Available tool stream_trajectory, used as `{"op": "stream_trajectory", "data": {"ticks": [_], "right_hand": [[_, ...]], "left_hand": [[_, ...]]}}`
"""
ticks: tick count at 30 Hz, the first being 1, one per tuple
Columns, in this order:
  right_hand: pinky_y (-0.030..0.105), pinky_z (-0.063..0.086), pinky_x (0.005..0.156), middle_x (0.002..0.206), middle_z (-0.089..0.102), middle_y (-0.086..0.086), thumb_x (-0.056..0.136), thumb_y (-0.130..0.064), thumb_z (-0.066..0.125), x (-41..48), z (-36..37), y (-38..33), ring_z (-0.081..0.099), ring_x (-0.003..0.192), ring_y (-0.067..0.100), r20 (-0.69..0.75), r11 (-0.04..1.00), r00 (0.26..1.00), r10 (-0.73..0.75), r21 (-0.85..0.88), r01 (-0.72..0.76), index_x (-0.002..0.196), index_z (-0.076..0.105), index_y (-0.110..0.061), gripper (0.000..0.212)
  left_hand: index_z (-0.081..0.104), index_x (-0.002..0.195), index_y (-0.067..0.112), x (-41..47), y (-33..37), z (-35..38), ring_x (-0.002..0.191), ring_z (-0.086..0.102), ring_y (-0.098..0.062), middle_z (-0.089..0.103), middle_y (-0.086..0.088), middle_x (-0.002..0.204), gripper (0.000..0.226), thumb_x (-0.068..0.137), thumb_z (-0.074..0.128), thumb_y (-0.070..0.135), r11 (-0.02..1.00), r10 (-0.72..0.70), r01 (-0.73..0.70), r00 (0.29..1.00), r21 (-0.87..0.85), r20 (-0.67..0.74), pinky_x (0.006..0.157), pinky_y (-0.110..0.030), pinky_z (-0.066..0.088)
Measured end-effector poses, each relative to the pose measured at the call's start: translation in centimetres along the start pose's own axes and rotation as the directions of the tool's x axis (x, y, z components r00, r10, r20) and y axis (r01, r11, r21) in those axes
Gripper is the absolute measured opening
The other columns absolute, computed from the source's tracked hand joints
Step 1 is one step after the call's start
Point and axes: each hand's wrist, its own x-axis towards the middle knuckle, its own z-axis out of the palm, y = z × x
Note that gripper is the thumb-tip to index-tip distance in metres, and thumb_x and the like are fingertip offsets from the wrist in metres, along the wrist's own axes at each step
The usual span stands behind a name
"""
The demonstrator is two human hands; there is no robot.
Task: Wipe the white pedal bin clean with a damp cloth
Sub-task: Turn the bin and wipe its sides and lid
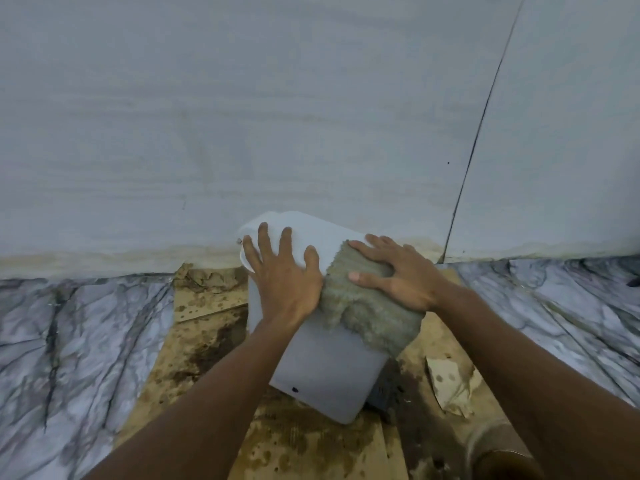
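A: Where the pale wall (pixel 277 116) fills the upper half, what do you make of its surface?

B: Flat, matte, grey-white, with one thin dark seam running down at the right and a yellowish stained band along its foot. Below it lies the floor (pixel 69 334), glossy marble-patterned, white with dark veins.

A: And the brown sheets in the middle?

B: Cardboard (pixel 304 445), flat, corrugated, blotched with dark wet-looking spots, spread over the floor. A torn scrap (pixel 450 382) lies at its right side.

A: Where is the bin?

B: The white pedal bin (pixel 322 372) sits on the cardboard, tipped over with its top end close to the wall. It is smooth plastic, boxy with rounded corners, and has one small dark dot near its near edge. Something dark shows just under its lower right corner; I cannot tell what it is. No writing can be read, and its inside is out of sight.

A: The cloth?

B: The cloth (pixel 367 317) is shaggy, grey-green, ribbed, draped over the bin's right side.

A: Hands?

B: The left hand (pixel 284 278) lies flat on the bin's upper part, fingers spread, its grip wide open and closed round nothing. The right hand (pixel 398 275) presses flat on the cloth, fingers splayed, not clenching it.
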Motion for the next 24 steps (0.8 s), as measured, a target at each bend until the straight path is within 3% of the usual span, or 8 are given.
{"op": "stream_trajectory", "data": {"ticks": [3,6,11,17,21,24], "right_hand": [[0.046,0.006,0.124,0.165,0.013,-0.014,0.067,-0.093,0.033,0.2,0.9,0.1,0.008,0.153,0.013,-0.041,0.995,0.996,0.074,0.064,-0.072,0.148,0.022,-0.058,0.089],[0.050,0.006,0.123,0.166,0.014,-0.012,0.071,-0.090,0.034,-0.5,1.5,-0.7,0.009,0.153,0.014,-0.079,0.992,0.990,0.115,0.062,-0.110,0.149,0.022,-0.056,0.085],[0.053,0.001,0.123,0.167,0.010,-0.009,0.068,-0.095,0.022,-3.3,3.2,-2.8,0.004,0.154,0.017,-0.156,0.996,0.985,0.075,-0.040,-0.082,0.151,0.015,-0.054,0.093],[0.049,-0.003,0.124,0.167,0.006,-0.012,0.070,-0.096,0.017,-8.4,4.8,-3.9,-0.001,0.154,0.015,-0.298,0.996,0.953,0.064,-0.047,-0.081,0.152,0.014,-0.054,0.092],[0.049,-0.001,0.124,0.167,0.004,-0.011,0.070,-0.096,0.013,-11.2,5.5,-3.3,0.000,0.154,0.016,-0.359,0.988,0.924,0.133,-0.028,-0.153,0.152,0.012,-0.053,0.093],[0.052,-0.002,0.123,0.167,0.001,-0.010,0.069,-0.095,0.013,-10.9,5.3,-3.7,-0.002,0.154,0.018,-0.333,0.973,0.917,0.219,0.006,-0.230,0.153,0.009,-0.052,0.095]], "left_hand": [[0.036,0.151,0.025,1.3,0.2,0.3,0.152,-0.014,-0.025,0.004,0.002,0.167,0.054,0.101,0.041,0.045,1.000,0.031,-0.031,0.999,0.004,0.029,0.123,-0.054,0.007],[0.038,0.150,0.022,1.3,-0.2,0.3,0.152,-0.012,-0.026,0.006,-0.001,0.167,0.060,0.097,0.036,0.048,0.997,0.074,-0.074,0.997,0.000,0.028,0.123,-0.055,0.008],[0.046,0.147,0.020,-0.7,-1.5,-1.1,0.153,-0.004,-0.023,0.014,-0.002,0.166,0.063,0.092,0.038,0.048,0.988,0.123,-0.128,0.991,-0.085,-0.057,0.121,-0.047,0.012],[0.048,0.145,0.022,-4.3,-1.4,-3.0,0.154,-0.003,-0.020,0.017,0.000,0.165,0.062,0.091,0.041,0.051,0.965,0.211,-0.224,0.972,-0.133,-0.107,0.120,-0.042,0.009],[0.041,0.151,0.024,-5.3,0.4,-3.5,0.153,-0.012,-0.015,0.007,0.005,0.167,0.062,0.096,0.039,0.052,0.949,0.295,-0.289,0.955,-0.123,0.037,0.120,-0.037,0.003],[0.032,0.155,0.028,-3.7,0.9,-3.4,0.151,-0.020,-0.010,-0.003,0.011,0.168,0.061,0.100,0.038,0.054,0.954,0.290,-0.270,0.939,-0.130,0.184,0.124,-0.043,0.004]]}}
